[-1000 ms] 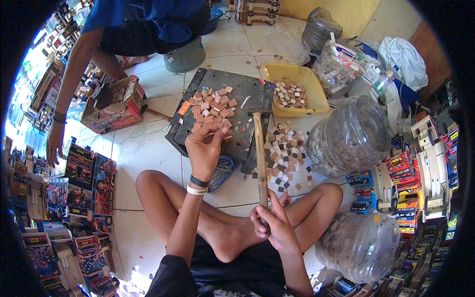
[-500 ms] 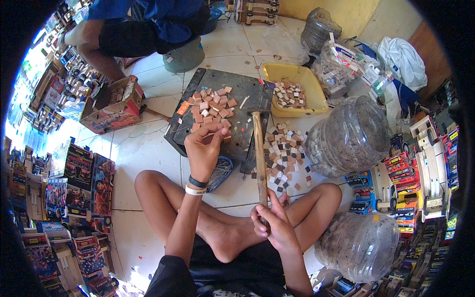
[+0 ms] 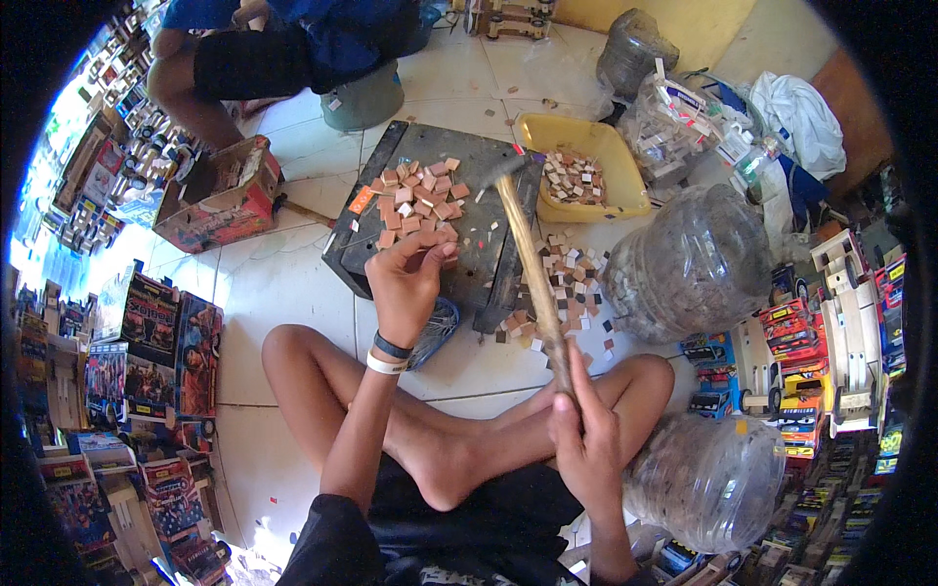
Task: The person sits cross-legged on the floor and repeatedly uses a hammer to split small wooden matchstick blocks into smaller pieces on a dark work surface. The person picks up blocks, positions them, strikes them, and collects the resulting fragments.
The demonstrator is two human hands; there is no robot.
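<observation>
A wooden-handled hammer (image 3: 532, 254) is gripped near the lower end of its handle by my right hand (image 3: 586, 439). Its head hangs over the right part of a low black work block (image 3: 420, 145). On that block lies a pile of small brown square pieces (image 3: 418, 195). My left hand (image 3: 405, 288) is at the near edge of the pile, thumb and fingers pinched together; whatever they hold is too small to make out. Partly covered by my left wrist, a blue-rimmed container (image 3: 445, 332) sits on the floor between the block and my crossed legs.
Right of the block are a yellow tub (image 3: 591, 213) of small pieces and scattered loose squares (image 3: 576, 283). Large clear plastic containers (image 3: 689, 264) stand farther right. Wooden toy vehicles (image 3: 845, 322) line both sides. A cardboard box (image 3: 220, 210) and a seated person (image 3: 303, 59) are at far left.
The hammer has swung up, its head moving farther over the block. My right hand has shifted slightly right with its grip changed. My left hand stays pinched by the pile.
</observation>
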